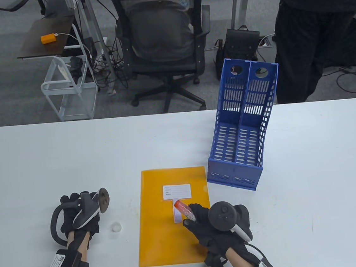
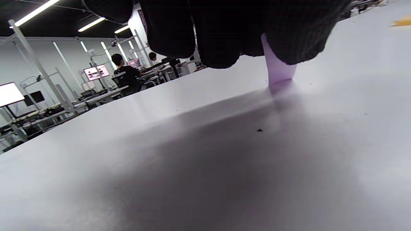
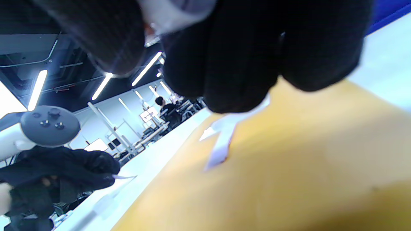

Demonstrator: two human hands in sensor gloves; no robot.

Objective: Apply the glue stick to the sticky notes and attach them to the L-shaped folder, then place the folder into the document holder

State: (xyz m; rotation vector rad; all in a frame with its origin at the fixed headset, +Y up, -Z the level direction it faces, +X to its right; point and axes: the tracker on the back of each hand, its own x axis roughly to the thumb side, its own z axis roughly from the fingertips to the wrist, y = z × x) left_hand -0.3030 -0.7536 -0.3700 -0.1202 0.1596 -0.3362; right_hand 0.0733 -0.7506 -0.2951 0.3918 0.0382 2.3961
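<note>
Your right hand (image 1: 206,224) gripped the red-and-clear glue stick (image 1: 183,210), its tip on the pale sticky note (image 1: 176,210) lying on the orange L-shaped folder (image 1: 163,240) on the white worktop (image 1: 312,173). Your left hand (image 1: 78,214) pinched another lilac sticky note (image 2: 278,69). The blue slotted plastic document holder (image 1: 244,132) stood just beyond the folder; the small white cap (image 1: 116,226) lay beside your left hand.

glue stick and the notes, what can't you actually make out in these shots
- Glue stick tip, table view: too small to tell whether it touches the pale strip on the orange folder.
- Label text, table view: too small to read.
- Right wrist view: blurred, fingers cover the stick.
- Left wrist view: left hand pinches a purple strip; fingers hide its top.
</note>
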